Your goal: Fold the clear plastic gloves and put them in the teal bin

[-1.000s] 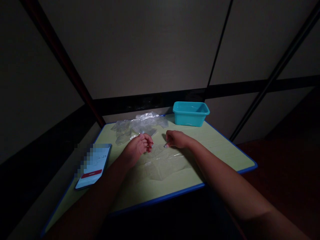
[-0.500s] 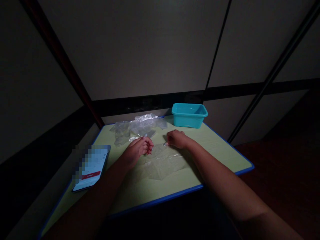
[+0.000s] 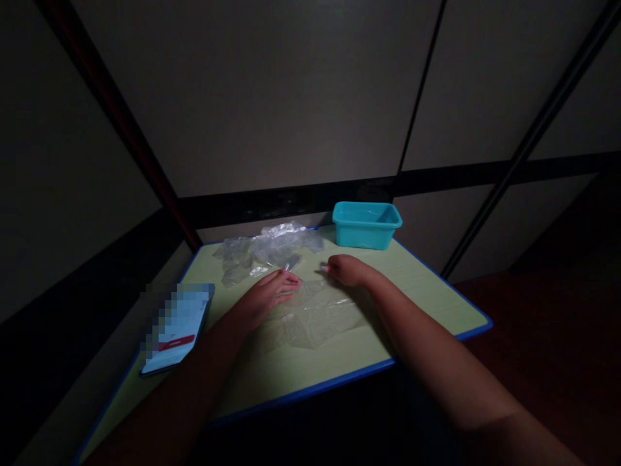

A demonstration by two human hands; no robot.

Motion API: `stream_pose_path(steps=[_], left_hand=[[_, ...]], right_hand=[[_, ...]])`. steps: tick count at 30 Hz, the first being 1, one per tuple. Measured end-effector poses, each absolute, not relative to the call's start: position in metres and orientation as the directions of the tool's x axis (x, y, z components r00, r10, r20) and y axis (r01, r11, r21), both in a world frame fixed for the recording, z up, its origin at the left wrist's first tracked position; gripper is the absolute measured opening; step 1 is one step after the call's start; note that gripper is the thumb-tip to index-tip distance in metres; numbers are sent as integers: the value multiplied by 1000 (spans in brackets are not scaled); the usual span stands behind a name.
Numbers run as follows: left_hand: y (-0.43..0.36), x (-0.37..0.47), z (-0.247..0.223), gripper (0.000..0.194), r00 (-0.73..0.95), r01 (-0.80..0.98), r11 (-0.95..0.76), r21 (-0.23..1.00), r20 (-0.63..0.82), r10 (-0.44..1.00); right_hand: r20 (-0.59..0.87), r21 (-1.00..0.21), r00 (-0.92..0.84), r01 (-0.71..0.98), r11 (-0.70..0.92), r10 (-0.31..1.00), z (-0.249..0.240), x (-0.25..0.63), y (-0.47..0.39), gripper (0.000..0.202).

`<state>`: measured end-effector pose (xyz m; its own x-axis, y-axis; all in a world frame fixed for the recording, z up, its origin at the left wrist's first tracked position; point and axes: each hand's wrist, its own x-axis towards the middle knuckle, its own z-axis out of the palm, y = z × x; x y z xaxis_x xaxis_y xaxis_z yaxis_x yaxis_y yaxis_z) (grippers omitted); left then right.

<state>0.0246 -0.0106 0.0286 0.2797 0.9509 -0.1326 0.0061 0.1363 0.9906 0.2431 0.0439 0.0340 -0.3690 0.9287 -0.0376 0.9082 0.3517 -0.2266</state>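
A clear plastic bag [image 3: 315, 321] lies spread flat on the table in front of me. Over its left far corner is my left hand [image 3: 269, 294], fingers stretched out and slightly apart, holding nothing that I can see. My right hand [image 3: 345, 269] is at the bag's far edge with its fingers curled in and the thumb pointing left. Whether anything is pinched in it is hidden. Beyond my left hand lies a crumpled pile of clear plastic bags [image 3: 276, 244], close to its fingertips.
A turquoise plastic basket [image 3: 367, 234] stands at the back right of the pale yellow-green table [image 3: 429, 294], which has a blue edge. On the left lies a tablet or phone [image 3: 182, 330] with a lit screen, partly blurred out. A panelled wall [image 3: 272, 97] rises behind the table.
The fingers of my left hand have straightened from a loose curl. My right hand has shifted slightly right and its fingertips have drawn in. The flat bag lies nearly as before.
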Motion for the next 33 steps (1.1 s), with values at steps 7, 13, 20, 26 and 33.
stream_pose_path(steps=[7, 13, 20, 26, 33], left_hand=[[-12, 28, 28, 53, 304, -2, 139, 990, -132, 944], [-11, 31, 27, 53, 297, -51, 111, 992, -91, 951], [-8, 31, 24, 53, 288, -41, 164, 986, -146, 946], [-5, 32, 18, 48, 299, -53, 188, 981, -164, 940], [-5, 29, 22, 46, 328, -74, 263, 962, -225, 918]], right_hand=[[-44, -241, -399, 894, 378, 916, 31, 243, 46, 32], [-61, -230, -408, 894, 385, 911, 29, 237, 44, 42], [-75, -171, -396, 909, 380, 915, 34, 233, 39, 45], [-124, -148, -387, 918, 369, 914, 38, 236, 37, 39], [-169, -143, -291, 953, 269, 942, 40, 238, 38, 35]])
